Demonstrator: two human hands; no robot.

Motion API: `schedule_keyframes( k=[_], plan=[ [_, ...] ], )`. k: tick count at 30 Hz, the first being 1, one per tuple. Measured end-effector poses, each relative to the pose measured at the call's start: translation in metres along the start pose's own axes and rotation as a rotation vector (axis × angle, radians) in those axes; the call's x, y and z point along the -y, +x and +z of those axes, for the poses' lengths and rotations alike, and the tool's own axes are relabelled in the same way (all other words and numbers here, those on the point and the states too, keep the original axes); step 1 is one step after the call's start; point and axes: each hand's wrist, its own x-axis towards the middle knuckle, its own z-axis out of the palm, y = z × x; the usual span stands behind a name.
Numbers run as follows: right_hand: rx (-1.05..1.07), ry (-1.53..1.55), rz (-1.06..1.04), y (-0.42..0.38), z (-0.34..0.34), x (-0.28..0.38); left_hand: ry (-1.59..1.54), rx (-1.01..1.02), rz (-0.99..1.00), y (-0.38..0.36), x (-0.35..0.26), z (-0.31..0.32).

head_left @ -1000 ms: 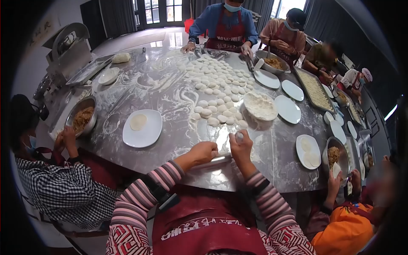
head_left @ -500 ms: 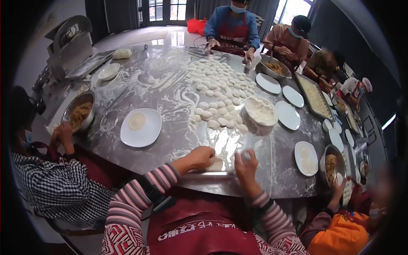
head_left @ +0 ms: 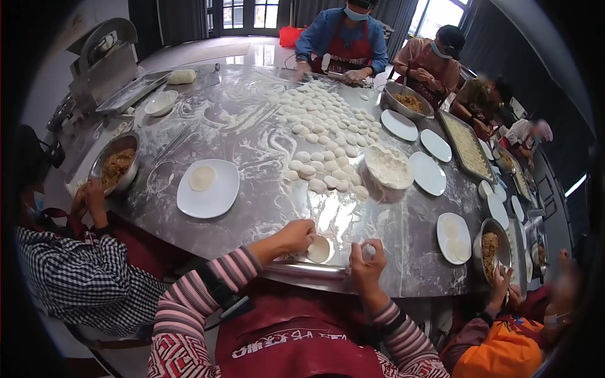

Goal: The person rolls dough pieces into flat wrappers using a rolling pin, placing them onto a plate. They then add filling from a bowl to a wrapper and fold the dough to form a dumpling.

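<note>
A thin round dough wrapper lies on the floury steel table near its front edge. My left hand is closed in a pinch at the wrapper's left rim. To the right of the wrapper, my right hand is wrapped around a pale rod, which looks like a rolling pin; most of it is hidden by the fingers. Beyond both hands lie many small flattened dough pieces, dusted with flour. A bowl of flour stands just right of them.
A white plate with one wrapper stands at left, another plate with wrappers at right. Bowls of filling sit near co-workers on both sides. A tray of dumplings lies back right. A co-worker stands opposite.
The wrapper now shows more fully beside my left hand. My right hand has shifted slightly down, away from the wrapper. The co-worker opposite has brought both hands closer to the table's far edge.
</note>
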Motion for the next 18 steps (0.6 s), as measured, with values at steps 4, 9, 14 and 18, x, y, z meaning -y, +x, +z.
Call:
schedule_keyframes(
  k=[4,9,14,18],
  plan=[
    [-0.043,-0.021,-0.064,0.025,0.025,-0.01,0.018,-0.024,0.011,-0.006,-0.005,0.009],
    [-0.026,-0.061,-0.102,0.037,0.03,-0.002,0.143,0.083,0.02,0.01,-0.024,0.0],
    [0.022,0.015,0.045,-0.021,-0.012,-0.001,0.005,0.05,-0.06,0.01,-0.004,0.001],
    [-0.057,-0.012,-0.002,0.014,0.02,-0.012,0.002,0.043,0.029,-0.006,-0.006,0.0]
  ],
)
